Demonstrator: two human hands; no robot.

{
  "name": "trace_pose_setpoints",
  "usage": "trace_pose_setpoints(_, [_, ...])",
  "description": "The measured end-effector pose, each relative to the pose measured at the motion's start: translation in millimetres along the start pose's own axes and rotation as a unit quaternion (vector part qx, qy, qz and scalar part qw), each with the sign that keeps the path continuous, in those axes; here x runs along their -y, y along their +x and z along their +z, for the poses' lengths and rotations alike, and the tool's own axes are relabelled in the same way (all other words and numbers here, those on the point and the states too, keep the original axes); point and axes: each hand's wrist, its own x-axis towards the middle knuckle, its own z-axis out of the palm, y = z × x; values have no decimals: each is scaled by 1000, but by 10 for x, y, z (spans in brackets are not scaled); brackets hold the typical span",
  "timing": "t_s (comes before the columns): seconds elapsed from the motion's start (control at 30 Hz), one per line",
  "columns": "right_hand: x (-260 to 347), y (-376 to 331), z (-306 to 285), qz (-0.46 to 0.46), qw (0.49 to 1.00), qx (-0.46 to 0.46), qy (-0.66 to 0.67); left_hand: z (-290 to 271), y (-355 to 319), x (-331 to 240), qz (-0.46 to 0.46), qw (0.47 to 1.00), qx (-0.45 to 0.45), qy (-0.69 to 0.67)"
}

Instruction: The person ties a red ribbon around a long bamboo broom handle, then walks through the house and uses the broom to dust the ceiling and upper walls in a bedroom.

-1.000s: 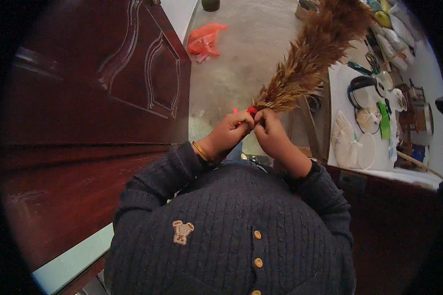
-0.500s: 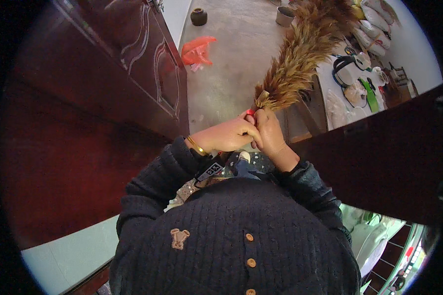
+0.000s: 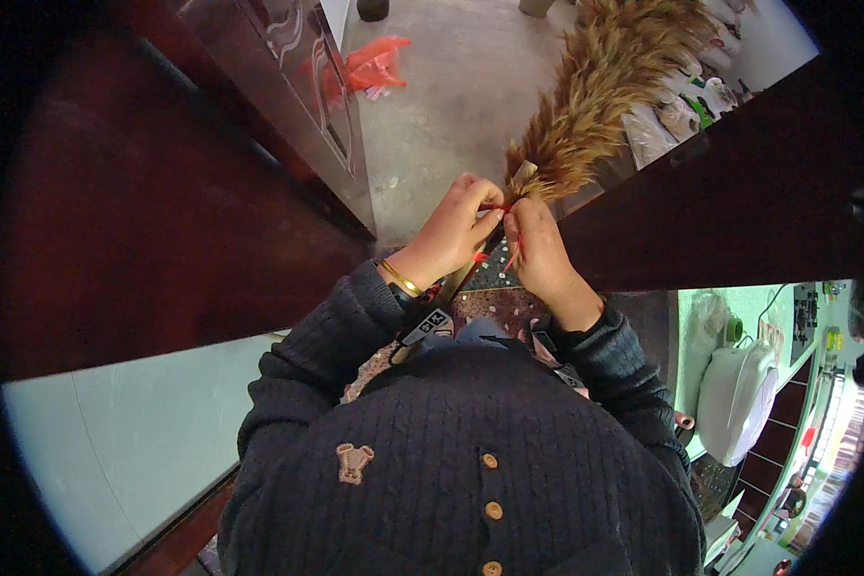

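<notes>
Kinda pinching red string (image 3: 515,257) in left hand (image 3: 450,233) and right hand (image 3: 544,257), right by a feather duster (image 3: 595,110) angling out over the floor (image 3: 451,86), seemingly tying it, probably needing a careful tug next

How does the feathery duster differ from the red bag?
The duster is brown and feathery; the bag is red and crumpled. The duster is long; the bag is a shorter, loose heap. The left hand and right hand are at the duster's narrow end; the bag lies untouched on the floor. Both have uneven outlines.
</notes>
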Motion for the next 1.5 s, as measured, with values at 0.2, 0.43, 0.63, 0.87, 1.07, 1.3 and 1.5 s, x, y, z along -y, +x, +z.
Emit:
trace_pose_setpoints(0.2, [255,-185,-70,7,1000,27,-9,39,-243,-153,97,993,-39,47])
trace_pose_setpoints(0.43, [628,-604,-154,22,999,13,-33,177,-643,-373,74,996,-23,43])
trace_pose_setpoints(0.63, [1134,-1182,-207,71,992,-53,-91,397,-1285,-611,6,999,-11,-45])
trace_pose_setpoints(0.87, [1399,-1934,-242,300,850,-16,432,539,-2056,-878,-54,970,118,-204])
trace_pose_setpoints(1.07, [1513,-2166,-199,230,838,-68,491,429,-2172,-993,-10,971,179,-157])
trace_pose_setpoints(1.3, [1537,-2239,-168,231,778,-37,582,339,-2251,-1044,77,981,176,-20])
trace_pose_setpoints(1.5, [1539,-2193,-179,242,814,10,528,309,-2347,-1040,25,973,203,-108])
